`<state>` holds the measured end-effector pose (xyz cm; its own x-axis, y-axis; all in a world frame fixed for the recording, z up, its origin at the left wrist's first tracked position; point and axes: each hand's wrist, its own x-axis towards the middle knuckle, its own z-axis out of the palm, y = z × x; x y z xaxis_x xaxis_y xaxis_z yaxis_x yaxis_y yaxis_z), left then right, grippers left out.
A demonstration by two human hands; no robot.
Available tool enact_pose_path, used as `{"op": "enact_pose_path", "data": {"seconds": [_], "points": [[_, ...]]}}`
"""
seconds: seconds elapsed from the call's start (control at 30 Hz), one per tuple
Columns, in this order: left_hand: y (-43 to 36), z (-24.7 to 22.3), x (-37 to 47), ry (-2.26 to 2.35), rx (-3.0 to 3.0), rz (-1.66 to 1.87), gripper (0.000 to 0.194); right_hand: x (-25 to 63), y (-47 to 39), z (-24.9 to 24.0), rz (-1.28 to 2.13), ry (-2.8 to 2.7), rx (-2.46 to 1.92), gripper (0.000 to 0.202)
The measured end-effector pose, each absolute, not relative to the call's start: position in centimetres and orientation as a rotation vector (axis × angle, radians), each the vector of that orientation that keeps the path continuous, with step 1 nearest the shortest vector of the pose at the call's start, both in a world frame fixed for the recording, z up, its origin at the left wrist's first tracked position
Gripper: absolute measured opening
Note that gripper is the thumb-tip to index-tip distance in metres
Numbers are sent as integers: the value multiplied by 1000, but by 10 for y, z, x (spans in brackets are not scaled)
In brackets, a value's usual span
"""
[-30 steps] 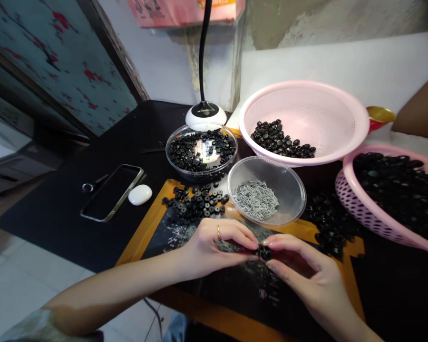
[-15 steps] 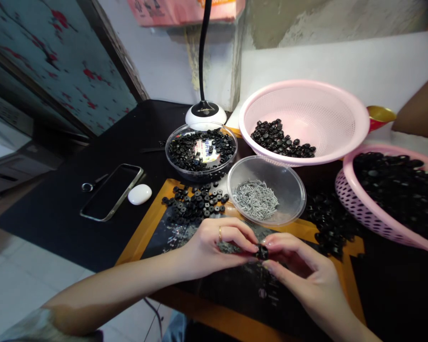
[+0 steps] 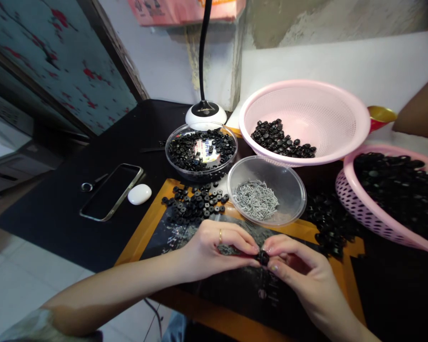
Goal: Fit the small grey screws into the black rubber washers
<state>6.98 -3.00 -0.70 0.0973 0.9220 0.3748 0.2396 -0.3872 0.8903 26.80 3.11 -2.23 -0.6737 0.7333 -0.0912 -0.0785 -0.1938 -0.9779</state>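
Observation:
Between my fingertips, over the dark mat (image 3: 235, 294) with an orange border, is a small round black plastic part (image 3: 263, 258). My left hand (image 3: 221, 244) pinches it from the left with thumb and fingers; a gold ring is on one finger. From the other side my right hand (image 3: 299, 263) grips the same part, its thumb below and index finger above. The part's finer detail is hidden by the fingers. Just beyond the hands stands a clear plastic bowl (image 3: 294, 202) holding metal pins or screws (image 3: 257, 199). Loose black washer-like discs (image 3: 199, 202) lie past my left hand.
A clear round dish (image 3: 169, 154) of black discs sits near the lamp base (image 3: 206, 114). Pink baskets (image 3: 328, 116) with black parts stand at the back and right. More black parts (image 3: 331, 223) are heaped right of the bowl. A phone (image 3: 110, 192) and white case (image 3: 139, 194) lie left.
The black part has turned slightly between my fingertips and sits a little lower. My right thumb and fingers have shifted slightly right. Everything else is unmoved.

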Motion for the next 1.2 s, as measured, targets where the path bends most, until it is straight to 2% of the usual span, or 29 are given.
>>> {"op": "enact_pose_path", "data": {"seconds": [0.2, 0.3, 0.8, 0.83, 0.97, 1.0, 1.2], "points": [[-33, -11, 70, 1109, 1889, 1327, 7, 265, 33, -23, 2493, -1207, -881, 24], [-34, -13, 68, 1073, 1944, 1318, 6, 264, 33, -25, 2600, -1228, -791, 24], [-33, -12, 69, 1002, 1922, 1298, 7, 266, 28, -18, 2409, -1439, -772, 18], [-32, -10, 70, 1008, 1917, 1290, 11, 266, 27, -18, 2384, -1437, -762, 17], [-31, -7, 78, 1019, 1979, 1076, 55, 266, 25, -16, 2281, -1466, -734, 17], [-31, -7, 80, 1011, 2006, 1011, 61, 265, 24, -16, 2275, -1472, -725, 18], [-35, -17, 86, 985, 2122, 921, 57, 263, 19, -21, 2264, -1494, -698, 24]]}}
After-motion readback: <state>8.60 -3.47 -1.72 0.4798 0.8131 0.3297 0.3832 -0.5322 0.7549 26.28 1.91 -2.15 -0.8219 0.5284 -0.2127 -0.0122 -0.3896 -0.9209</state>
